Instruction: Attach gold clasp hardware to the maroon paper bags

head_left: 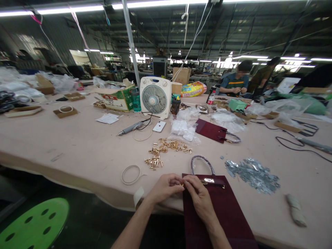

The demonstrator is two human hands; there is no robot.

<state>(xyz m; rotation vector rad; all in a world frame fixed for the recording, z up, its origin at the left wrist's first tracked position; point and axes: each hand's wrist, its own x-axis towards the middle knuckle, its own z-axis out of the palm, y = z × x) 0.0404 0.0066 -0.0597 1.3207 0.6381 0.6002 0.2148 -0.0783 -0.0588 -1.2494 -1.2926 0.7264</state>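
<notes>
My left hand (165, 188) and my right hand (198, 197) meet above the top edge of a burgundy handbag (218, 211) lying flat on the table. Their fingertips pinch a small gold fitting (183, 184) at the bag's dark strap, and the fingers partly hide it. A gold clasp (209, 181) sits on the strap just right of my right hand. The bag's grey arched handle (202, 164) lies beyond it. Farther up the table are a scattered pile of gold metal fittings (158, 152) and a second burgundy bag (211, 130).
Grey metal scraps (252, 175) lie to the right, near a coil of pale cord (131, 174). A white box fan (155, 97), bagged parts and an electric tool occupy the far table. A co-worker (234, 83) sits beyond. A green stool (33, 224) stands at lower left.
</notes>
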